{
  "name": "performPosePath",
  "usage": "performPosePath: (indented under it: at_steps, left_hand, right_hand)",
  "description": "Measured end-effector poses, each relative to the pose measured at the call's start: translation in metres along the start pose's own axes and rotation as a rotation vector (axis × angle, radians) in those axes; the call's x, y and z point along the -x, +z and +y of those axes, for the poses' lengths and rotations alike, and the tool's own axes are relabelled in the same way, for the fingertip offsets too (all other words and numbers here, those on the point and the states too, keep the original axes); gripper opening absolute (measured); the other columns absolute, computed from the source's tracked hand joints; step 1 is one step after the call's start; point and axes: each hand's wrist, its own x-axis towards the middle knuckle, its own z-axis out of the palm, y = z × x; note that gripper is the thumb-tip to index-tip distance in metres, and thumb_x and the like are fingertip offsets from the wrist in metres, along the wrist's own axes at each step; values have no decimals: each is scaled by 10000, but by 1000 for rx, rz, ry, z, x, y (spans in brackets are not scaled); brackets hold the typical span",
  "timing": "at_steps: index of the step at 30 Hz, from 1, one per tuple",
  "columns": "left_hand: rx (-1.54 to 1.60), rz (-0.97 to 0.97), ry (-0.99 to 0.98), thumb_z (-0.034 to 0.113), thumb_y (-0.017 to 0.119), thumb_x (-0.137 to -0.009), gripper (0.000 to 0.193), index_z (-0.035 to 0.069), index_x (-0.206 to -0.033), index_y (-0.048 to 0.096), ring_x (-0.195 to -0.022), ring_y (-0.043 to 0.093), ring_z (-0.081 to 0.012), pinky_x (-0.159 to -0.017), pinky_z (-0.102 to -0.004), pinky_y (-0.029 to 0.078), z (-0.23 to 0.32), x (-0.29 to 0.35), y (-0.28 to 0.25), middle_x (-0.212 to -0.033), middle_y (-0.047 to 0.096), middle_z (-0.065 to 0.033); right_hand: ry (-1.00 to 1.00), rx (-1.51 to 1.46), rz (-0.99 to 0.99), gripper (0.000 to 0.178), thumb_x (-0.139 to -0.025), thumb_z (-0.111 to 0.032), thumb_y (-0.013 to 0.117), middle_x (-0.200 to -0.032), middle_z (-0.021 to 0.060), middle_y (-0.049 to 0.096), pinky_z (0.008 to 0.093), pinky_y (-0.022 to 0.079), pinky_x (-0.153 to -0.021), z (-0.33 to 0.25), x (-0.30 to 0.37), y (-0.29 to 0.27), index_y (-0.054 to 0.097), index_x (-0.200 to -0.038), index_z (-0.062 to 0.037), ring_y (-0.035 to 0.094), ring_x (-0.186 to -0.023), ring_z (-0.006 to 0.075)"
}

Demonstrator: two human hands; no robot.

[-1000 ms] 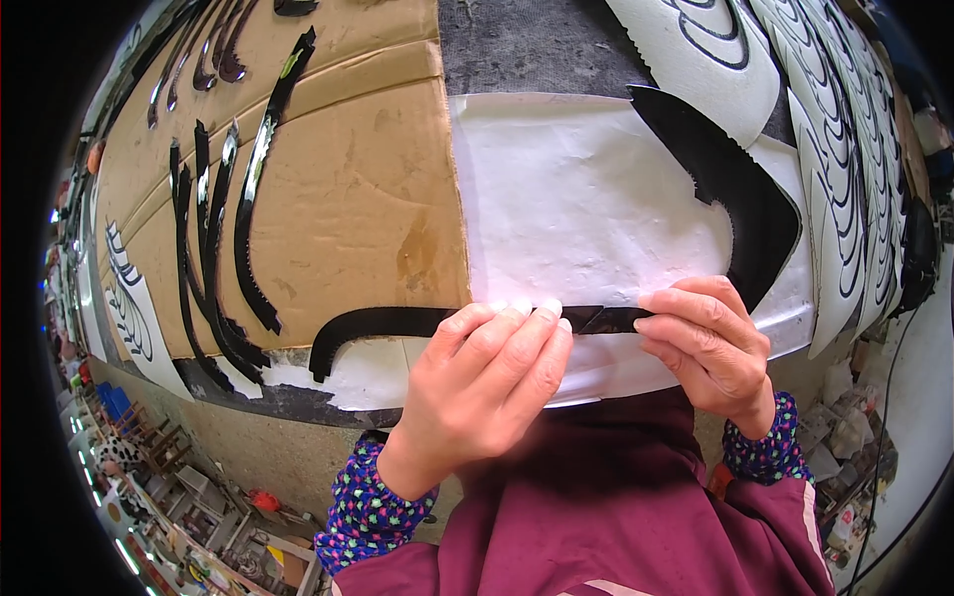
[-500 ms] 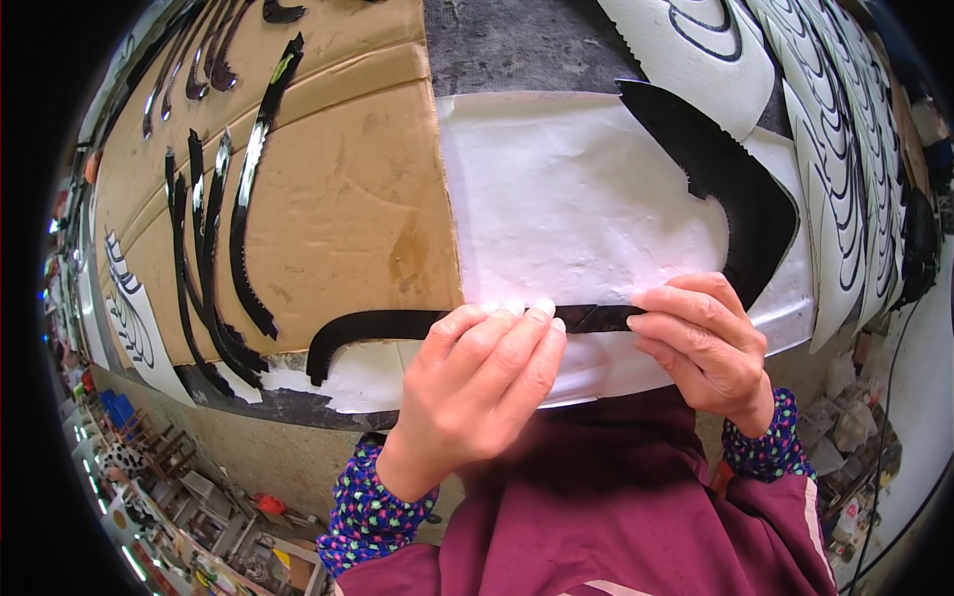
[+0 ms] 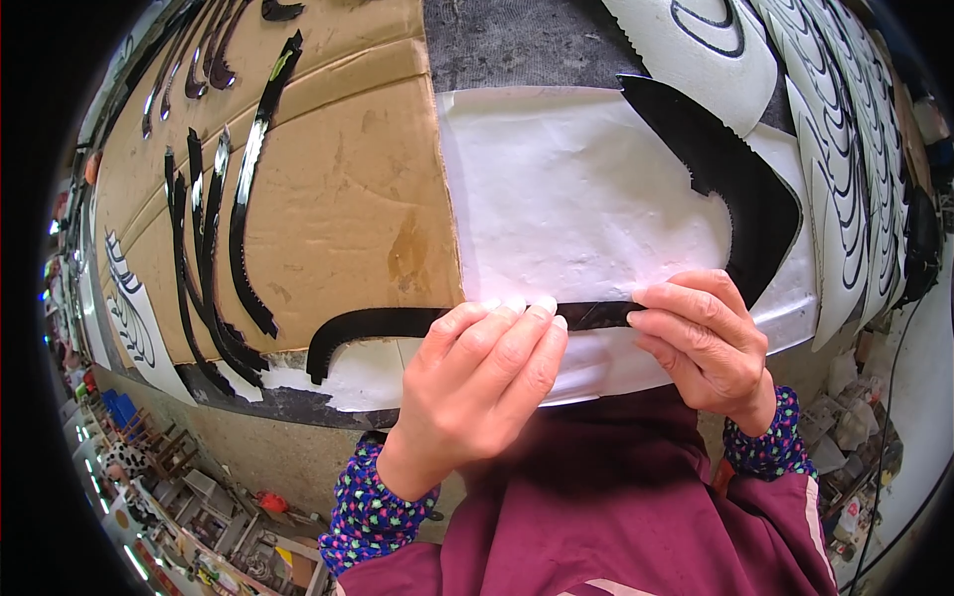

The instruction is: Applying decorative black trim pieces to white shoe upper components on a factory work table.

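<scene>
A narrow black strip (image 3: 373,324), bent downward at its left end, lies along the near edge of the work surface. My left hand (image 3: 479,382) presses its bunched fingertips onto the strip's middle. To the right, my right hand (image 3: 711,343) pinches the strip between thumb and fingers. A short, glossy stretch of it shows between the hands. Beyond my right hand lies a wide, curved black piece (image 3: 760,204) with a serrated inner edge; my fingers hide whether it joins the strip. Beneath both is a white sheet (image 3: 576,189).
A cardboard sheet (image 3: 348,189) covers the left of the surface, with several curved black strips (image 3: 243,199) on it. White pieces with black curved lines (image 3: 835,149) overlap along the right. A cluttered floor (image 3: 214,497) shows at lower left, and a cable (image 3: 887,397) hangs at right.
Both hands hold nearly the same places. The strip between them has shifted very slightly, and a diagonal line seen on it earlier is less distinct.
</scene>
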Motion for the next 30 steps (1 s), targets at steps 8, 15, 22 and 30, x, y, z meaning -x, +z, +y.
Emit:
performPosePath:
  at_steps: [8,15,22,30]
  left_hand:
    - [-2,3,2,50,704,-727,271,27,-996,719,-926,626,-199,-790,-356,543,0,0,0,-1030,680,-82]
    - [-1,9,7,39,699,-721,266,24,-985,721,-920,625,-205,-784,-357,545,0,0,1,-1024,679,-85]
    - [16,-28,17,42,645,-762,212,5,-965,695,-891,633,-207,-787,-351,535,-1,-3,-3,-1002,682,-107]
    - [20,-65,16,35,599,-704,348,-3,-1033,707,-989,617,-272,-852,-401,539,0,2,-4,-1084,682,-128]
  right_hand:
    - [-10,14,-8,357,-591,61,776,-1016,126,665,358,533,-719,0,0,1,686,-934,19,618,-863,293]
    - [-23,35,-4,342,-589,65,771,-1018,128,663,351,536,-718,0,1,1,689,-918,24,618,-870,293]
    - [-30,48,-5,333,-591,67,766,-1017,130,660,345,535,-717,1,2,2,687,-912,31,618,-875,292]
    - [-33,44,-10,329,-599,64,761,-1020,130,658,345,534,-719,1,2,1,685,-917,31,617,-880,293]
